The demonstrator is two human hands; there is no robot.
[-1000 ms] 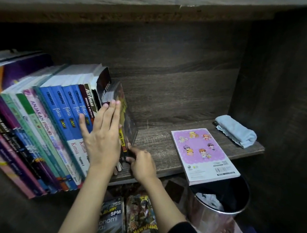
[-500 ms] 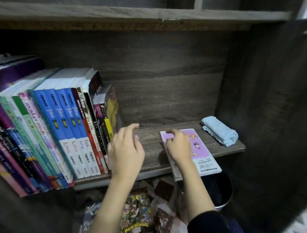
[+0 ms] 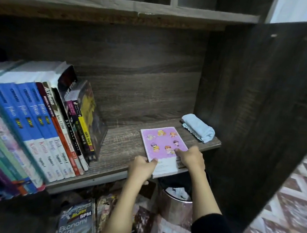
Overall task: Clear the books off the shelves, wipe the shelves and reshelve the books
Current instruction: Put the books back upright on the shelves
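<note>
The left hand [image 3: 141,166] pinches the near left corner of the book [image 3: 163,141], thumb on top. The right hand [image 3: 191,157] is curled over the near right corner, with one finger pressed on the purple cover. Both hands hold the book.

The book lies flat on the shelf [image 3: 123,151], toward the right side. Its near end sticks out a little past the front edge. A bin [image 3: 177,198] stands open right under that end.

To the left a row [image 3: 55,126] of books stands on the same shelf, and it leans to the left. There is a gap between the row and the book. A folded blue cloth [image 3: 198,130] sits at the far right, near the book but not touching it.

Things could go wrong here. If a hand slips while it lifts, the book may drop into the bin. The book is thin, so it may bend if only the corners are held. If it is pushed hard at the leaning row, the end books may slide and tip.
</note>
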